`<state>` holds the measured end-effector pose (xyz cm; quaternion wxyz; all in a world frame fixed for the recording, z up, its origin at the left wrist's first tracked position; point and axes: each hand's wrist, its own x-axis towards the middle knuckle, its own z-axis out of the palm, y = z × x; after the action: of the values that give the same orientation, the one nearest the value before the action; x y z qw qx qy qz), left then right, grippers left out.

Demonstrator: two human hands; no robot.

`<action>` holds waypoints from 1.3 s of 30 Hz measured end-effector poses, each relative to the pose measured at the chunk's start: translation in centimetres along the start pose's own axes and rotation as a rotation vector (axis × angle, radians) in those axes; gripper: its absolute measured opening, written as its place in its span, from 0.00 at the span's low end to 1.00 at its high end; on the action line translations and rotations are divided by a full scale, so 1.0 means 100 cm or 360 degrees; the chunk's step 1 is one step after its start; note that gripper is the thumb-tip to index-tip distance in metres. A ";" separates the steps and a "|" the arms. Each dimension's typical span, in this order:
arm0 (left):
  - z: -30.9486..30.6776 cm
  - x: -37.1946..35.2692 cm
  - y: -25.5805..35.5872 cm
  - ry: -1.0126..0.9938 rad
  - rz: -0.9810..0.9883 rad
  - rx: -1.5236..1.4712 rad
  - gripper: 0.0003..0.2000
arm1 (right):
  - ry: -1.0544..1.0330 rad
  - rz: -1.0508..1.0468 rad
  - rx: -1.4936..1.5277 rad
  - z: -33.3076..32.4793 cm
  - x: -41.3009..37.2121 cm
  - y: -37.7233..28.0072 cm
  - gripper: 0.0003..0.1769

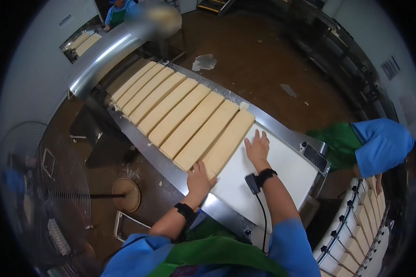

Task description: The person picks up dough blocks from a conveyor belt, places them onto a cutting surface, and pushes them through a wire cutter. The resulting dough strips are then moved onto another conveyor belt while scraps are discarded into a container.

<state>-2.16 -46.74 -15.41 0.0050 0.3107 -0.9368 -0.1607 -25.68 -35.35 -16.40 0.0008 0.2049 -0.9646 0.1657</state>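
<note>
1. Resting palm-down on the near end of the nearest dough strip (229, 143): left hand (198, 177), fingers laid close together over the strip's end, gripping nothing.
2. Lying flat on the white belt (282, 171) just right of that same strip: right hand (258, 147), fingers slightly fanned and pointing away, thumb side close against the strip's long edge; actual contact too fine to tell.
3. Circling each wrist: a black band (185, 210), the right one carrying a small black device (253, 183) with a cable (263, 217) running back along the forearm to the blue sleeve.
4. Stretching slantwise across the belt, last in line and nearest the bare white part: the strip under the hands, long, pale and flat.
5. Packed side by side beyond it, edges touching: the other strips (171, 99), reaching back under a slanted steel tube (101, 57).
6. Bordering the belt on both sides: a steel frame (171, 168).
7. Bending over at the belt's right end: a co-worker (381, 143) in blue with a green apron.
8. Standing below that co-worker: a rack (342, 221) loaded with short pale pieces.
9. Filling the left edge: a caged fan (55, 194), with a round base (126, 195) on the brown floor (263, 60) beside it.
10. Showing at the top left, well apart: a second person (118, 14) in blue.
</note>
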 end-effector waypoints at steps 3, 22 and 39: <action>0.002 0.002 -0.001 0.0003 0.0041 0.0061 0.49 | -0.0102 0.0095 -0.0001 0.003 0.041 -0.043 0.39; -0.017 -0.056 0.105 -0.1076 0.0825 -0.0415 0.44 | 0.0090 0.1580 0.0198 -0.134 -0.102 0.148 0.56; 0.017 -0.269 0.382 -0.0765 0.2136 -0.1167 0.36 | 0.1014 0.2443 0.0179 -0.330 -0.507 0.407 0.35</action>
<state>-2.81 -1.73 -2.99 0.0004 -0.3837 -0.7869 -0.4834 2.41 30.30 -1.75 0.1503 -0.5667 -0.7801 0.2182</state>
